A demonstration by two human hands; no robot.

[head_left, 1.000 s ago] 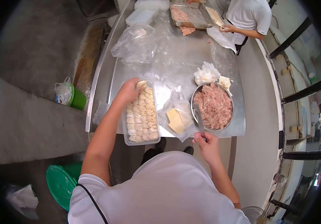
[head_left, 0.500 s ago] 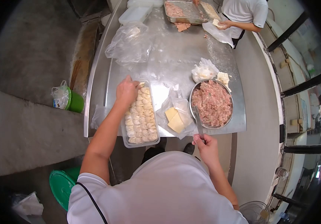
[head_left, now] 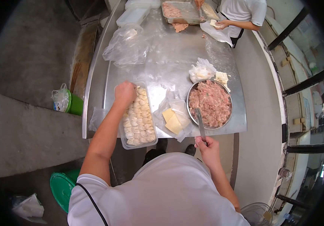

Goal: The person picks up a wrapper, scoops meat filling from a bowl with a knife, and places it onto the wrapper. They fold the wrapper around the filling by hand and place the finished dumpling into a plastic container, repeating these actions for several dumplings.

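My left hand [head_left: 125, 93] reaches over the far end of a clear plastic container [head_left: 139, 146], its fingers curled down. Whatever is between the fingertips is hidden. Rows of folded wontons [head_left: 139, 120] fill much of the container. In my right hand [head_left: 208, 147] is the handle of a flat metal spatula [head_left: 201, 127], and its blade tip rests on pink minced meat [head_left: 211, 101] in a round metal bowl [head_left: 188, 101]. Between container and bowl, square yellow wrappers [head_left: 173, 123] lie on a plastic bag [head_left: 179, 106].
Beyond the bowl are a crumpled white bag [head_left: 202, 70] and more wrappers [head_left: 222, 78]. A clear plastic bag [head_left: 128, 47] lies at far left on the metal table [head_left: 173, 56]. At the back, another person [head_left: 241, 15] handles a wrapper beside a meat tray [head_left: 186, 21].
My left hand has shifted slightly toward me and to the left, at the container's far corner. My right hand still grips the spatula. The table scene sits slightly further left in view.
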